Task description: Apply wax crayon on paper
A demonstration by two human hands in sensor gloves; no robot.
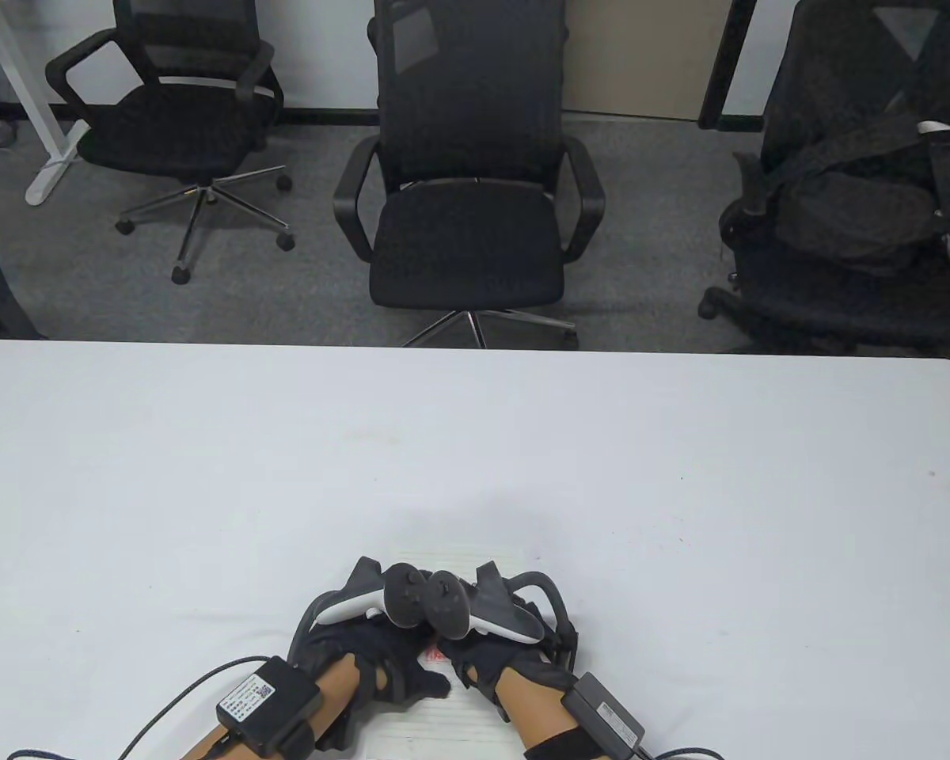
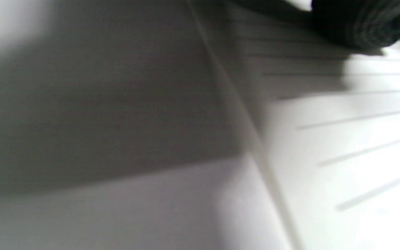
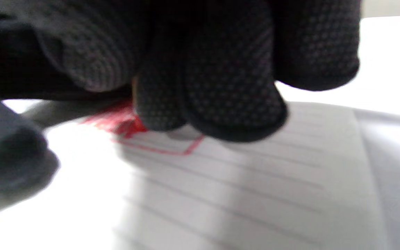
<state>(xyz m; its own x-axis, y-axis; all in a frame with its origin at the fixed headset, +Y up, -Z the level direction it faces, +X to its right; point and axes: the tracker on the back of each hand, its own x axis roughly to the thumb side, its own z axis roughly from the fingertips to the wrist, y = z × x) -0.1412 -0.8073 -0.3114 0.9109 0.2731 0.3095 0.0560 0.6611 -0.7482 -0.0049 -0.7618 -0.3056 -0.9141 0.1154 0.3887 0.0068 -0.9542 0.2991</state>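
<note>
Item: R hand [image 3: 200, 69] gloved fingers [image 3: 221, 100], top of right wrist view, bunched tight over red marks [image 3: 123, 123] on lined paper [image 3: 255, 180].
Detail: crayon itself not visible; fingers look pinched as if on one, cannot confirm. Red outline box w/ partial fill at frame centre-left, so wax is part-applied and most of the page is still bare. Table view: paper [image 1: 443, 724] at bottom centre on white table [image 1: 206, 475], both hands over it. L hand [image 1: 364, 657] sits on the sheet's left side; fingers' state cannot tell. Judged: early-mid stage.
</note>
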